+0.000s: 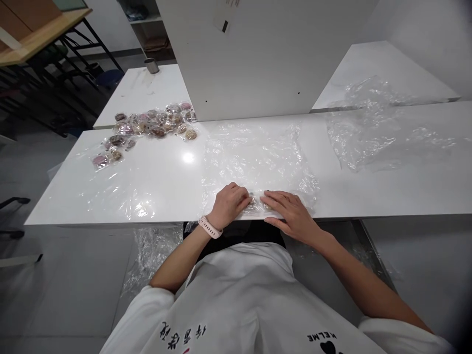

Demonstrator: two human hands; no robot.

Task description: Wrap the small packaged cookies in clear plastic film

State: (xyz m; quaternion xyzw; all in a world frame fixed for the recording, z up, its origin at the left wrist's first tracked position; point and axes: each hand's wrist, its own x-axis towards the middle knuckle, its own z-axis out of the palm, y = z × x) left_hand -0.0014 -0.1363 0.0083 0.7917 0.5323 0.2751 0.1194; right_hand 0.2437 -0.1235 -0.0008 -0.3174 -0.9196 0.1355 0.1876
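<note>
A large clear plastic sheet lies crinkled on the white table in front of me. At its near edge is a small packet that looks brownish through the film; its exact kind is hidden by the plastic and my fingers. My left hand, with a pale pink band on its wrist, is closed, its bent fingers gripping the sheet beside the packet. From the other side, my right hand lies over the sheet's edge with fingers stretched out and the thumb apart, partly covering another small piece.
Several individually wrapped round pieces lie in a pile at the table's back left. More crumpled plastic film is spread on the right. A white panel stands upright behind the sheet. A metal cup stands far left.
</note>
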